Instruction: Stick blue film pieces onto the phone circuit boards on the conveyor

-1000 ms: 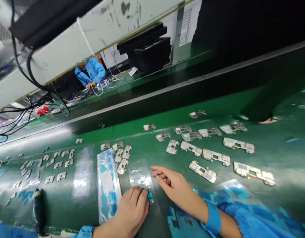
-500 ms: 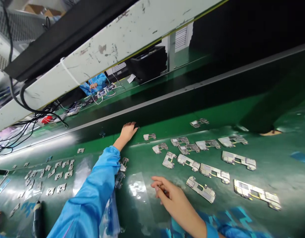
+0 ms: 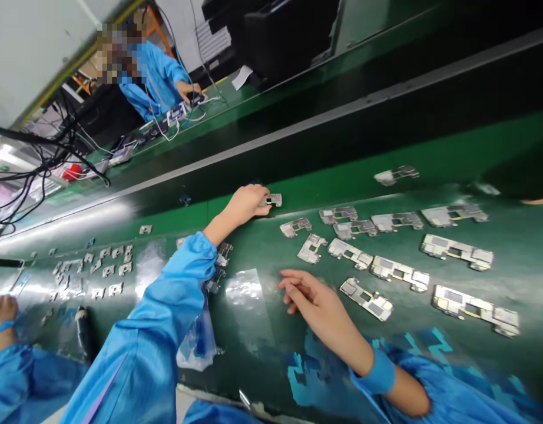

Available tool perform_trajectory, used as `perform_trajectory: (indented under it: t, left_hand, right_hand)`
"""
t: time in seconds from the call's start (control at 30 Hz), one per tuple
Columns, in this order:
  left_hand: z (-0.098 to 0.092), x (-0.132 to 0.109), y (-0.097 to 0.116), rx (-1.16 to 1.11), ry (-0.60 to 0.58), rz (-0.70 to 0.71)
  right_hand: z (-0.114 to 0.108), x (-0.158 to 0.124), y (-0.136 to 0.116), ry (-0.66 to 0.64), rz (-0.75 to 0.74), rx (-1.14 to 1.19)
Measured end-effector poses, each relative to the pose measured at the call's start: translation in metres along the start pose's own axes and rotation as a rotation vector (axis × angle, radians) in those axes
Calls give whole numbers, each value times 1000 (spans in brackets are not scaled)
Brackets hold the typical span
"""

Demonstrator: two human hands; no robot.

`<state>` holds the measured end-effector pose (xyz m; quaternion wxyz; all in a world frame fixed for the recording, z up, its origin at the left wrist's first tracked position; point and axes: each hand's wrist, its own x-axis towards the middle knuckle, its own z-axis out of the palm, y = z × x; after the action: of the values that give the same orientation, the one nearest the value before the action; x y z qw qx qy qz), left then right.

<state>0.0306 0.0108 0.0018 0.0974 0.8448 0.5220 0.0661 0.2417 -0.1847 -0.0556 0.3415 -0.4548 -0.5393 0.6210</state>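
My left hand (image 3: 247,202) reaches far across the green bench and pinches a small metal board piece (image 3: 271,200) by its left end. My right hand (image 3: 313,300) rests near the front, fingers loosely curled over the bench beside a clear plastic film (image 3: 245,292); whether anything is inside them is hidden. Several more metal board pieces (image 3: 364,297) lie in rows to the right of both hands. A clear bag with blue print (image 3: 198,341) lies under my left sleeve.
Smaller metal parts (image 3: 103,271) are spread at the left, next to a dark cylinder (image 3: 82,330). Another person's hand (image 3: 1,312) in a blue sleeve is at the far left. A co-worker in blue sits beyond the dark conveyor (image 3: 342,118).
My left hand left the film at the front, reached to the bench's far edge and took hold of a board piece. The right hand hardly moved. The view tilted.
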Motion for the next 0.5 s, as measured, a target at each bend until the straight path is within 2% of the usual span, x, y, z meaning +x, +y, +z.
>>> perform_trajectory:
  t: [0.07, 0.13, 0.23, 0.3, 0.4, 0.43, 0.5]
  left_hand:
    - [-15, -38, 10, -21, 47, -15]
    - [-21, -94, 28, -48, 81, -14]
    - [-7, -187, 63, -68, 142, -9]
    - [13, -238, 87, -68, 186, 11]
    - [45, -284, 114, -48, 233, 12]
    - [54, -291, 120, -45, 242, -2]
    - [65, -297, 126, -55, 258, -50]
  right_hand:
    - [0, -4, -2, -39, -40, -71]
    - [-1, -9, -6, -99, -101, -148]
    - [-8, -15, -19, -205, -218, -226]
    - [-16, -16, -30, -271, -403, -346]
    - [-31, -23, -44, -325, -765, -736]
    - [-36, -29, -46, -322, -829, -877]
    - [-47, -48, -45, -282, -805, -1083]
